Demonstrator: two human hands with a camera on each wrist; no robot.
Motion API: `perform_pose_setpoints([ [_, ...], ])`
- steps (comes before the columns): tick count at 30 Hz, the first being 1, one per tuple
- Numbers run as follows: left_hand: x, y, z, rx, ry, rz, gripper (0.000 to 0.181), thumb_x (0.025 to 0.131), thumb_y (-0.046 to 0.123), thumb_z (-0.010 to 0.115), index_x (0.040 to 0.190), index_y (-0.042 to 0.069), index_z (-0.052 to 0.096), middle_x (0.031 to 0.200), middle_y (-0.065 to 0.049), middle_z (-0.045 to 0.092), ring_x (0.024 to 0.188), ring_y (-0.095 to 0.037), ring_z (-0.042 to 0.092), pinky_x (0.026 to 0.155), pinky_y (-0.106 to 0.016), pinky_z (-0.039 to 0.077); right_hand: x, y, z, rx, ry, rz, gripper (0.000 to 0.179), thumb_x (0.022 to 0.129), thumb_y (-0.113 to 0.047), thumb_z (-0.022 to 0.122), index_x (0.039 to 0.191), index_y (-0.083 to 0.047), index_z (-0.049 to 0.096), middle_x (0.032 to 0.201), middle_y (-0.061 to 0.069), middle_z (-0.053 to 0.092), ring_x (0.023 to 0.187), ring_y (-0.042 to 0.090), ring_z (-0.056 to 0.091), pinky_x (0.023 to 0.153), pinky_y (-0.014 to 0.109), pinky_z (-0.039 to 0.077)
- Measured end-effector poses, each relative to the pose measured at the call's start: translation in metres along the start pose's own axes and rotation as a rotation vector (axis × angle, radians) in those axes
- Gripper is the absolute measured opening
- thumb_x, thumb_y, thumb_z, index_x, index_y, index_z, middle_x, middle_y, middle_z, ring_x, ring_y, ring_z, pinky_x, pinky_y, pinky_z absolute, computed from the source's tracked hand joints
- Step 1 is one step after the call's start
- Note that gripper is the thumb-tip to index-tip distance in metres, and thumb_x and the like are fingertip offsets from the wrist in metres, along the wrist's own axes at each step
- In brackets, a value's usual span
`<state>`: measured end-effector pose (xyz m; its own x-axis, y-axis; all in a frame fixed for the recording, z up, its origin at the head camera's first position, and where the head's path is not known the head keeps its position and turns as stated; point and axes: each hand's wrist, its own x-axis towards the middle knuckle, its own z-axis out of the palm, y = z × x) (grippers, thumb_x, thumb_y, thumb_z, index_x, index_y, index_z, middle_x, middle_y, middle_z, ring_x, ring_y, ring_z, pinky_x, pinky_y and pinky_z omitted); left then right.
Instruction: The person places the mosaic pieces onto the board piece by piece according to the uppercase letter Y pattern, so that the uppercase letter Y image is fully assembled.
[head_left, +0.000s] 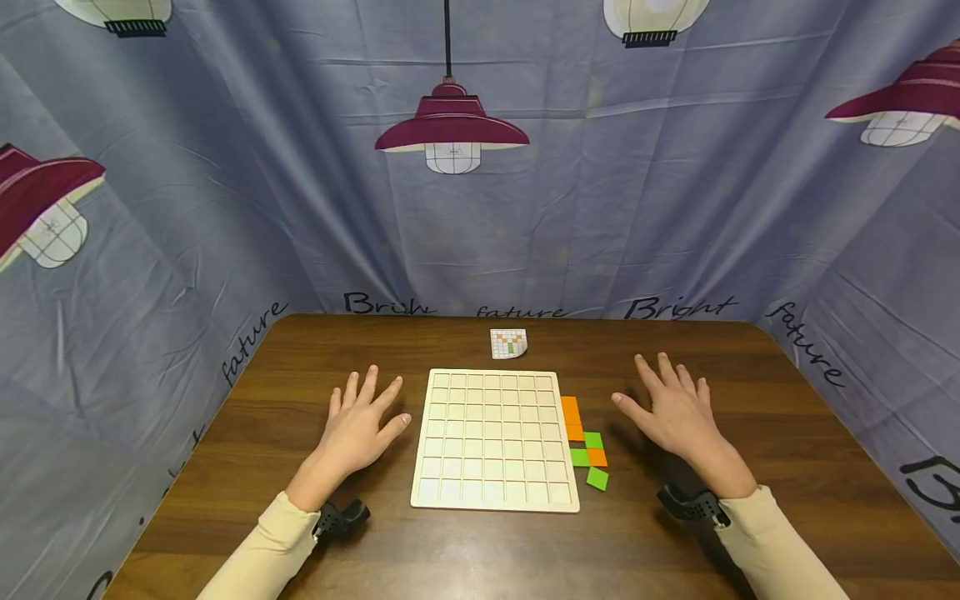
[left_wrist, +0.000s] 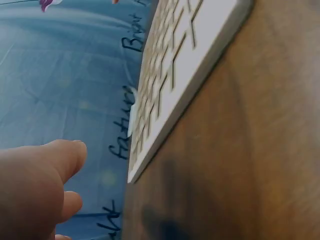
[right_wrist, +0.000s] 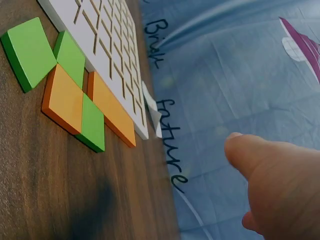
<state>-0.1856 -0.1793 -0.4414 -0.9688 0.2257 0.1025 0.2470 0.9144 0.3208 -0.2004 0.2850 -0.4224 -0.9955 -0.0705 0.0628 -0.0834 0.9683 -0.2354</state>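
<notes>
A pale board [head_left: 495, 442] marked off in a grid of squares lies flat on the wooden counter [head_left: 450, 558], between the two hands. To the left of the board, the left hand [head_left: 358, 427] is held above the counter with its fingers spread wide and its thumb toward the board. To the right of the board, farther off, the right hand [head_left: 677, 417] is raised in the same way, fingers apart, thumb pointing back toward it. Close along the board's right edge is an orange strip [head_left: 572, 418]; whether it is one piece or two, I cannot tell. Nearer the board's bottom right corner sit a green tile [head_left: 580, 457], an orange tile [head_left: 597, 457] on its outer side, another green tile [head_left: 593, 440] touching that orange one, and a turned green tile [head_left: 597, 478]. Just beyond the board's far edge rests a small paper [head_left: 509, 343] printed with coloured squares, one corner curling.
</notes>
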Motion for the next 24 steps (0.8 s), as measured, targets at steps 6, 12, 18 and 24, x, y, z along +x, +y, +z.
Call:
perform_pose_setpoints([
  [6,-0.002,0.005,0.016,-0.016,-0.054,0.024,0.063,0.103,0.043,0.057,0.157,0.016,0.042,0.166,-0.029,0.020,0.152,-0.058,0.015,0.117,-0.077,0.013,-0.001,0.000,0.002,-0.002,0.006,-0.005,0.092,0.097,-0.068,0.048,0.161,-0.004,0.029,0.162,0.039,0.018,0.144,0.066,0.021,0.112,0.081,0.010],
  [12,-0.003,0.008,0.026,-0.043,-0.087,0.051,0.062,0.102,0.044,0.058,0.157,0.019,0.043,0.167,-0.029,0.021,0.152,-0.058,0.015,0.118,-0.076,0.013,0.000,0.000,0.002,-0.003,0.007,-0.010,0.092,0.098,-0.067,0.048,0.162,-0.005,0.027,0.162,0.039,0.018,0.143,0.066,0.021,0.112,0.082,0.011],
  [18,-0.005,0.008,0.031,-0.077,-0.107,0.066,0.061,0.102,0.042,0.058,0.157,0.019,0.044,0.166,-0.029,0.023,0.152,-0.058,0.017,0.116,-0.077,0.015,-0.001,0.000,0.001,0.009,-0.013,0.000,0.092,0.098,-0.067,0.047,0.162,-0.006,0.024,0.163,0.039,0.016,0.143,0.067,0.020,0.111,0.082,0.011],
  [24,-0.006,0.007,0.036,-0.103,-0.131,0.071,0.058,0.104,0.040,0.056,0.157,0.020,0.044,0.166,-0.029,0.023,0.152,-0.058,0.017,0.116,-0.078,0.015,-0.001,0.000,0.000,0.011,-0.018,0.002,0.093,0.098,-0.068,0.047,0.162,-0.005,0.024,0.162,0.039,0.017,0.142,0.068,0.021,0.112,0.081,0.011],
])
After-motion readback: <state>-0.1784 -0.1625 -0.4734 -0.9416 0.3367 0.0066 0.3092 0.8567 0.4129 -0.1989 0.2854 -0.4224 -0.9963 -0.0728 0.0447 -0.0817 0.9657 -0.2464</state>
